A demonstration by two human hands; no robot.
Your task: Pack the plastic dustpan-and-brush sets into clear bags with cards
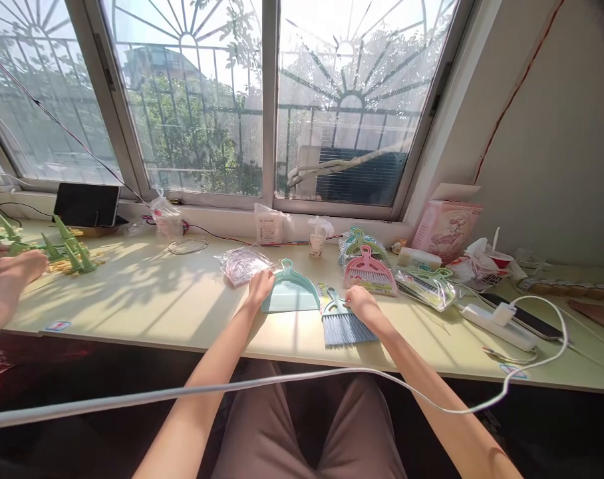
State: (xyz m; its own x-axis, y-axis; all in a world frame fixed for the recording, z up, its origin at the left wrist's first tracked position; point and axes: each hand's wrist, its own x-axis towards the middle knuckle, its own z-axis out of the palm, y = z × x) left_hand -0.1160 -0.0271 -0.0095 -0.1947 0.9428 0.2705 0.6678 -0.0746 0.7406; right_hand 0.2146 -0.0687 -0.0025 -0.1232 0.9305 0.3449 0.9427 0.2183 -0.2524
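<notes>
A teal dustpan (293, 293) lies on the table before me, and my left hand (261, 287) grips its left edge with curled fingers. To its right, my right hand (362, 305) is closed on a small hand brush (346, 329) with blue-grey bristles pointing toward me. A printed label shows at the brush's left side. Beyond my left hand sits a pink dustpan set in clear plastic wrap (243, 265). Behind my right hand, a pink dustpan with a brush (366, 269) leans in front of green and blue ones.
Wrapped brush sets (429, 287) lie at the right, near a white power strip (499, 326) and a dark phone (524, 316). A white cable (302, 376) crosses low in front of me. At far left, another person's hand (22, 266) is beside green spiky pieces (75, 256).
</notes>
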